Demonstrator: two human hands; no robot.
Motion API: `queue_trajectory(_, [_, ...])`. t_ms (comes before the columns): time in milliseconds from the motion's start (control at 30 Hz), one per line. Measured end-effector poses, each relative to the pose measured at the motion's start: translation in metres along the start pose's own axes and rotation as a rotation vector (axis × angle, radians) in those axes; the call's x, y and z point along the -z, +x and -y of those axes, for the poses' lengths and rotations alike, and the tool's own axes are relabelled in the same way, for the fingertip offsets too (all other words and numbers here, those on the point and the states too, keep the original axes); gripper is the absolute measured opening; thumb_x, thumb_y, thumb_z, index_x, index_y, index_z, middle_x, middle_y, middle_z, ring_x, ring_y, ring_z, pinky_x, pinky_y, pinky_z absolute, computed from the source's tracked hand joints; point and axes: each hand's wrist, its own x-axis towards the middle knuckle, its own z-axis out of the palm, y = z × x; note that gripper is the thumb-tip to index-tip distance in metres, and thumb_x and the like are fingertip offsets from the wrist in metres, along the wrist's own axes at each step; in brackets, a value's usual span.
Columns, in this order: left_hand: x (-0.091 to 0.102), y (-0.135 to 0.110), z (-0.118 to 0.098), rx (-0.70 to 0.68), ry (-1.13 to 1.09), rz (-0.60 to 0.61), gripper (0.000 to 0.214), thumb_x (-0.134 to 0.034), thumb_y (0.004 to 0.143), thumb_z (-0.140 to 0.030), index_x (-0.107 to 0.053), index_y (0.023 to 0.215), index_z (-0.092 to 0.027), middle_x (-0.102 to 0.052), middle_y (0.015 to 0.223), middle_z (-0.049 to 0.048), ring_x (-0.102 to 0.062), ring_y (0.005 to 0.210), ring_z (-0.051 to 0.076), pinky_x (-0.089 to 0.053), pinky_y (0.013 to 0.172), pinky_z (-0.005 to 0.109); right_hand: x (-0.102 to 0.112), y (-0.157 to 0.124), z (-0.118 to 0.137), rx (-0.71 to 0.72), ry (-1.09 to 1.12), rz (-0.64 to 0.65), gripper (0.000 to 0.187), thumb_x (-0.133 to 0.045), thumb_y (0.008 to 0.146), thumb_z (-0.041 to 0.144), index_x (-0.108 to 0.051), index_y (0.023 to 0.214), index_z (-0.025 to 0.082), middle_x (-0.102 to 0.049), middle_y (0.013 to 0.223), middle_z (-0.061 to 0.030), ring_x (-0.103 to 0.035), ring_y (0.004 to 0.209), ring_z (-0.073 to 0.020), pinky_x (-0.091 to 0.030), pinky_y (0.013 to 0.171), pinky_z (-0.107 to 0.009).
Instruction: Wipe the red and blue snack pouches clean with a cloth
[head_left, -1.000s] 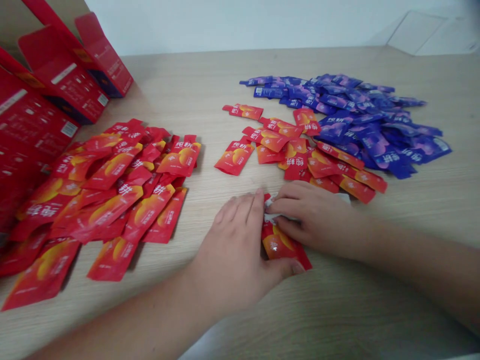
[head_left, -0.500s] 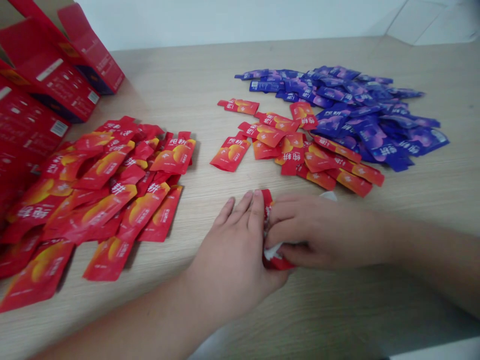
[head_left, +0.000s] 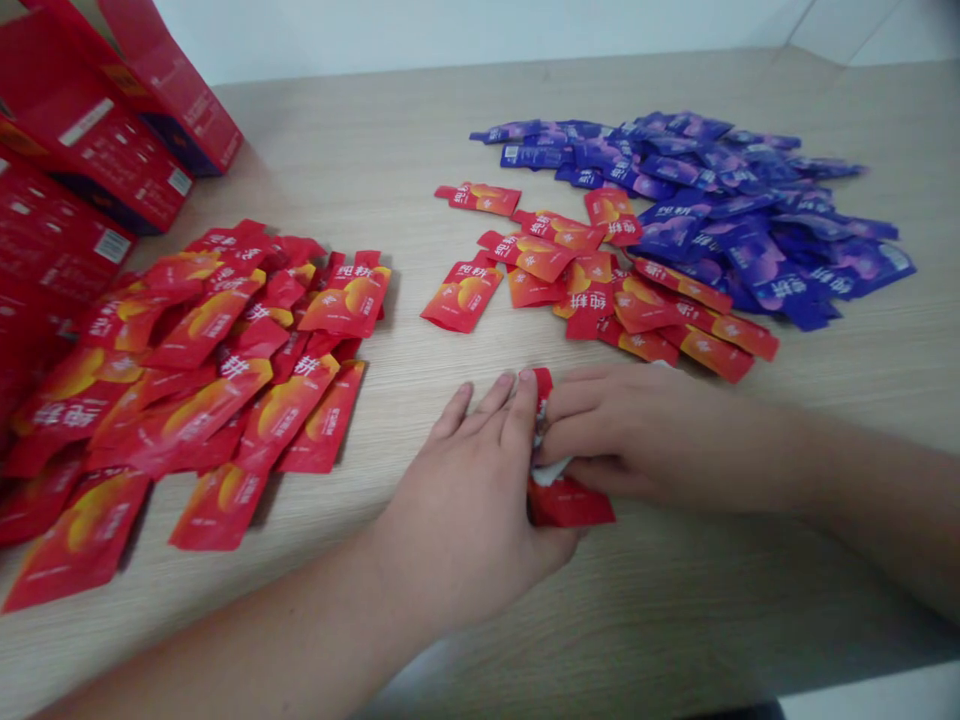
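Both hands meet at the table's near middle over a small stack of red sachets [head_left: 568, 500]. My left hand [head_left: 472, 490] lies against the stack's left side, fingers together and thumb under its near end. My right hand [head_left: 622, 430] covers the stack from the right, fingers curled round it; a white strip shows between the fingers. Most of the stack is hidden under the hands.
A big heap of red sachets [head_left: 195, 370] lies at the left. A smaller red group [head_left: 592, 290] sits ahead, beside a purple sachet pile [head_left: 720, 210] at the back right. Open red cartons [head_left: 90, 150] stand at the far left. The wooden table [head_left: 675, 620] has its edge near.
My right hand has slid down over the red stack and covered more of it. Both hands have closed in on the stack; the camera has tilted slightly.
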Motion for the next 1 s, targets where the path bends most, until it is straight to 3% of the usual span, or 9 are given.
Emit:
queue_trajectory(300, [-0.001, 0.002, 0.002, 0.014, 0.037, -0.024, 0.109, -0.075, 0.083, -0.058, -0.028, 0.166, -0.004, -0.033, 0.174, 0.0273, -0.04, 0.16, 0.04, -0.026, 0.135, 0.058, 0.0, 0.008, -0.02, -0.104, -0.134, -0.09, 0.014, -0.069, 0.099, 0.019, -0.08, 0.107, 0.021, -0.076, 0.105, -0.0067, -0.07, 0.1, -0.0245, -0.053, 0.092, -0.038])
queue_trajectory(500, [0.0, 0.001, 0.003, 0.015, 0.02, -0.045, 0.116, -0.075, 0.082, -0.057, -0.018, 0.169, -0.005, -0.038, 0.172, 0.027, -0.041, 0.16, 0.04, -0.03, 0.133, 0.059, 0.014, -0.003, 0.003, -0.02, 0.057, 0.109, 0.02, -0.07, 0.097, 0.014, -0.081, 0.105, 0.028, -0.079, 0.103, 0.0001, -0.072, 0.098, -0.02, -0.054, 0.092, -0.033])
queue_trajectory(600, [0.001, 0.002, 0.003, 0.002, 0.024, -0.039, 0.113, -0.075, 0.082, -0.051, -0.019, 0.169, -0.007, -0.039, 0.172, 0.0257, -0.039, 0.161, 0.039, -0.03, 0.133, 0.058, 0.014, -0.009, 0.014, -0.007, 0.089, 0.145, 0.021, -0.07, 0.095, 0.012, -0.081, 0.104, 0.028, -0.079, 0.103, 0.0011, -0.072, 0.1, -0.0189, -0.054, 0.09, -0.03])
queue_trajectory(833, [0.002, 0.001, 0.002, -0.009, 0.009, -0.018, 0.112, -0.074, 0.084, -0.054, -0.019, 0.17, -0.007, -0.042, 0.171, 0.0242, -0.039, 0.161, 0.037, -0.026, 0.135, 0.058, 0.009, -0.004, 0.01, -0.039, 0.024, 0.107, 0.018, -0.071, 0.096, 0.013, -0.079, 0.104, 0.028, -0.078, 0.105, 0.0023, -0.071, 0.101, -0.0195, -0.053, 0.092, -0.033])
queue_trajectory(1000, [0.001, 0.0, 0.001, -0.022, 0.024, -0.019, 0.105, -0.07, 0.088, -0.053, -0.022, 0.168, -0.004, -0.042, 0.17, 0.026, -0.04, 0.161, 0.037, -0.024, 0.135, 0.057, 0.008, 0.002, -0.006, -0.139, -0.154, 0.023, 0.017, -0.07, 0.096, 0.016, -0.078, 0.108, 0.026, -0.076, 0.106, -0.0025, -0.07, 0.1, -0.0239, -0.051, 0.09, -0.037])
